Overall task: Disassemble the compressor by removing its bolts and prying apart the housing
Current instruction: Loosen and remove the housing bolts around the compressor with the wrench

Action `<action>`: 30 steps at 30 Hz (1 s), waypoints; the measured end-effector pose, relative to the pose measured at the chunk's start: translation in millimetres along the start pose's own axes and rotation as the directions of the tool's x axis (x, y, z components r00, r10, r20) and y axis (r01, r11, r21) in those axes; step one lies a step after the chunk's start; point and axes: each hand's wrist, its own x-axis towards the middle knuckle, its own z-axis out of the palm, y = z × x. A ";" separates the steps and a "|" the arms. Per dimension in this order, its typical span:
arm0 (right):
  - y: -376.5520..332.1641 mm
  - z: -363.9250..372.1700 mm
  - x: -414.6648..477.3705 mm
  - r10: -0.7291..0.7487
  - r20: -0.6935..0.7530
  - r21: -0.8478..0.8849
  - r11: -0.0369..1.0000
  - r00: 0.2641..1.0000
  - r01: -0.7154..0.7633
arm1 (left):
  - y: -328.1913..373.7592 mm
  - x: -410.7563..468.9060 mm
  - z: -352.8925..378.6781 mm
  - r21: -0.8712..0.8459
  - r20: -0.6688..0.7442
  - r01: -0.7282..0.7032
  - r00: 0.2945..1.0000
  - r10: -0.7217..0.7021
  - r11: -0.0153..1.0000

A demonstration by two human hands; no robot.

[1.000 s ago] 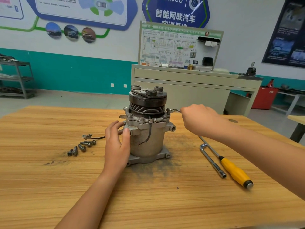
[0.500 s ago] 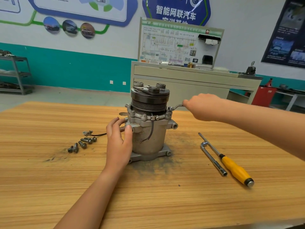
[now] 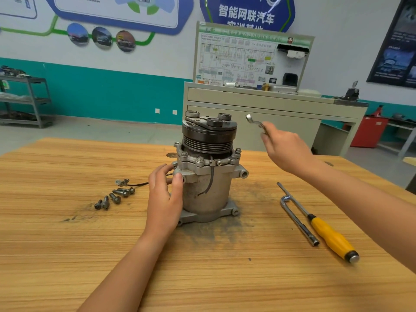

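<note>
At worktop centre, compressor stood upright, pulley on top. Your left hand gripped its upper housing. Your right hand pinched small wrench, aloft right of pulley, apart from it. Loose bolts lay left.

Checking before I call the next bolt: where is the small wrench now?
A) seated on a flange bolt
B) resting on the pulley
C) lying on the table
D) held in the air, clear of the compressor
D: the right hand holds the wrench aloft, with open space between its head and the compressor.
</note>
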 end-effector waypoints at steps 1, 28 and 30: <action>-1.2 -6.5 -4.3 0.012 0.050 0.024 1.000 0.999 -0.014 | 0.5 -0.3 -0.3 0.000 -0.001 0.000 1.000 0.000 1.000; -63.5 -54.2 -11.3 0.037 0.478 -0.468 0.856 0.878 0.219 | -0.7 -1.0 -1.9 -0.045 0.006 0.045 0.999 -0.045 0.998; -63.7 -56.2 -7.4 0.072 0.508 -0.459 0.866 0.858 0.199 | -0.6 -0.6 -1.6 -0.049 0.006 0.046 0.999 -0.046 0.998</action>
